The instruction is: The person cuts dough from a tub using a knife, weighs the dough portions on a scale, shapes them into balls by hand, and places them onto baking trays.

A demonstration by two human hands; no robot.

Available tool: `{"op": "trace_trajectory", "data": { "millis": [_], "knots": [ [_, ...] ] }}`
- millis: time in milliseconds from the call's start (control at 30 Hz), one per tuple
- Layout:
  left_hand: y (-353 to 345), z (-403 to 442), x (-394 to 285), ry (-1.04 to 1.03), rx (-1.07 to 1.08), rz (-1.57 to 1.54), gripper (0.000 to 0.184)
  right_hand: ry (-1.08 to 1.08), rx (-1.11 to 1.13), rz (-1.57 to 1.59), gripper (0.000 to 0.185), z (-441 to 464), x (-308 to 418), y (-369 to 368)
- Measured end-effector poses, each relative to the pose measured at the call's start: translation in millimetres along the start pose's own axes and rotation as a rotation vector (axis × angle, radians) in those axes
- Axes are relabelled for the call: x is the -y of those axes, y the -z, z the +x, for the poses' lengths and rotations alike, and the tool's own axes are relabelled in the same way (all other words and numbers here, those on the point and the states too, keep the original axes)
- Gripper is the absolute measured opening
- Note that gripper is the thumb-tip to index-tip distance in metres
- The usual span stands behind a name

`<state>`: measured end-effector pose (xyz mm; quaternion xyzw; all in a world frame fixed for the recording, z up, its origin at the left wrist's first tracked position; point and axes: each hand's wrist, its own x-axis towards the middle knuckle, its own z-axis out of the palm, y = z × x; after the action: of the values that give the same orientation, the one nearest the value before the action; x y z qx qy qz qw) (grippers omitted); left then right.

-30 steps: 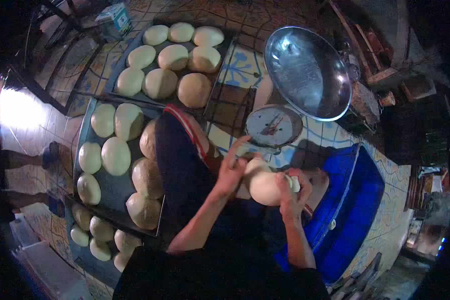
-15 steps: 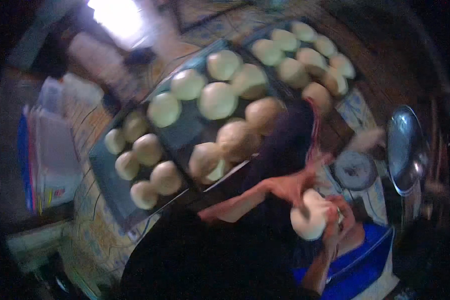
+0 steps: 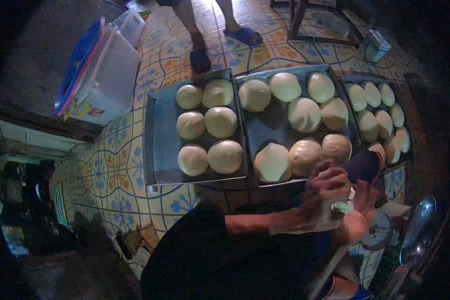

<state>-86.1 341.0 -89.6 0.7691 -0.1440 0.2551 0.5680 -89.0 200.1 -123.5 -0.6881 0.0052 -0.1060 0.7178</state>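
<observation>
My left hand [image 3: 327, 192] and my right hand [image 3: 357, 217] are close together at the lower right, blurred by motion. Between the palms a pale piece of dough [image 3: 341, 206] shows only in part; fingers cover the rest. The left fingers are curled, while the right fingers look straighter against its far side. Just beyond my hands lies the middle metal tray [image 3: 267, 125] with several round dough balls [image 3: 305, 115]. To its left, another tray [image 3: 162, 135] carries several more balls along its right side. A third tray [image 3: 347, 82] of smaller-looking balls is at the right.
A round grey object like a scale [image 3: 377, 230] and a shiny metal pan [image 3: 419, 230] are right of my hands. Another person's slippered feet [image 3: 245, 35] stand beyond the trays on the patterned tiles [image 3: 117, 167]. Plastic bins [image 3: 107, 75] are at the left, a small carton [image 3: 376, 46] at the back.
My view has turned, so the trays now appear more level, and the other person's feet show clearly. The dough, earlier plainly visible, is now mostly covered between my hands.
</observation>
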Motion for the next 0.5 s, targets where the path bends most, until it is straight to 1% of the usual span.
{"op": "trace_trajectory", "data": {
  "millis": [33, 100, 133, 167, 267, 367, 433, 500],
  "knots": [
    [12.3, 1.1, -0.4, 0.014, 0.012, 0.006, 0.027, -0.042, 0.036, 0.000, 0.055, -8.8, -14.0, -20.8],
    [37.6, 4.3, -31.2, 0.050, 0.045, 0.242, 0.032, -0.140, 0.081, 0.045, 0.055, -24.2, -27.1, -40.1],
    [47.3, 4.4, -47.1, 0.025, 0.061, 0.258, 0.033, -0.179, 0.097, 0.072, 0.055, -30.2, -31.0, -42.2],
    [48.1, 1.8, -57.7, -0.009, 0.079, 0.217, 0.035, -0.211, 0.104, 0.084, 0.056, -33.6, -32.9, -38.9],
    [22.8, -15.0, -81.9, -0.191, 0.195, -0.217, 0.040, -0.295, 0.090, 0.132, 0.056, -38.7, -40.0, -29.3],
    [-2.6, -24.0, -87.8, -0.234, 0.323, -0.484, 0.045, -0.350, 0.072, 0.180, 0.057, -41.4, -42.2, -21.8],
    [-4.1, -23.9, -90.2, -0.240, 0.366, -0.562, 0.048, -0.373, 0.053, 0.225, 0.057, -43.1, -43.7, -14.8],
    [-7.1, -24.7, -88.8, -0.286, 0.349, -0.559, 0.051, -0.396, 0.033, 0.253, 0.057, -45.5, -46.0, -4.7]
  ]
}}
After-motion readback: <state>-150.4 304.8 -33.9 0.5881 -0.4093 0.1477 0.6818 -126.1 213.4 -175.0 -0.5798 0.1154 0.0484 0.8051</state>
